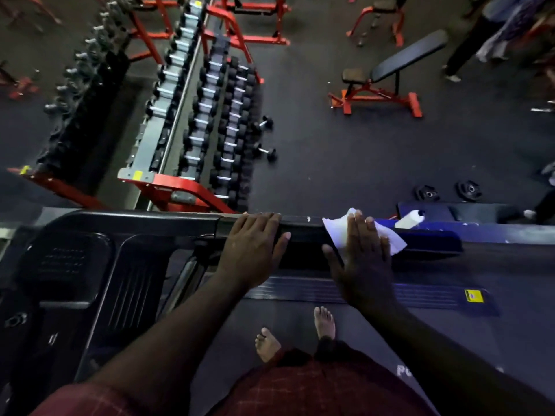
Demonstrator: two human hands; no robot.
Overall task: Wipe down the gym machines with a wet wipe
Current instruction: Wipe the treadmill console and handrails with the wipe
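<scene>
Right hand [363, 253] lies flat, fingers straight, pressing a white wet wipe [334, 229] onto the machine's dark handrail [150, 220]; the wipe drapes over the rail and shows on both sides of the hand. Left hand [255, 244] rests on the same rail just beside it, fingers relaxed over the top, thumb apart, holding nothing. White bottle [410, 219] lies near the wipe, dumbbell rack [207, 115] on the floor beyond.
</scene>
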